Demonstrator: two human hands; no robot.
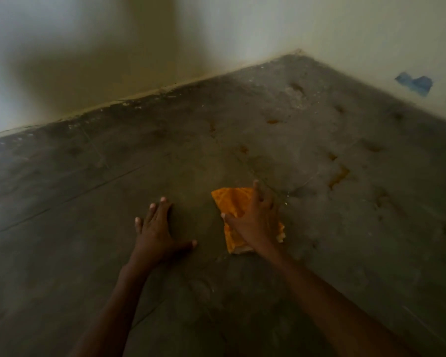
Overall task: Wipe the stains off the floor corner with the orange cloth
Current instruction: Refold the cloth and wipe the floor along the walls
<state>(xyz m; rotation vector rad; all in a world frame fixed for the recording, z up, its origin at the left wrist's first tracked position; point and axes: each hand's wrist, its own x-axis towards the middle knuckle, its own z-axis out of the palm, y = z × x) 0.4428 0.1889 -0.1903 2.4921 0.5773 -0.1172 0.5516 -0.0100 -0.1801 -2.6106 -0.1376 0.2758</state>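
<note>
cloth (232,202) pressed flat, stains (339,177) ahead
your right hand (255,220) lies spread and flat on the one orange cloth, on the floor (88,202) short of the corner (294,63); your left hand (157,228) rests flat on bare floor beside it. ungripped, the cloth may bunch or slip and smear the stains, about six orange spots, all beyond it.

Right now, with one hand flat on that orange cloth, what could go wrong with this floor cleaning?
The right hand only presses the orange cloth flat, so the cloth might slide out or bunch. The orange-brown stains lie ahead of it toward the corner; a wipe could smear them across the floor. The left hand braces on the bare floor and might slip.
</note>
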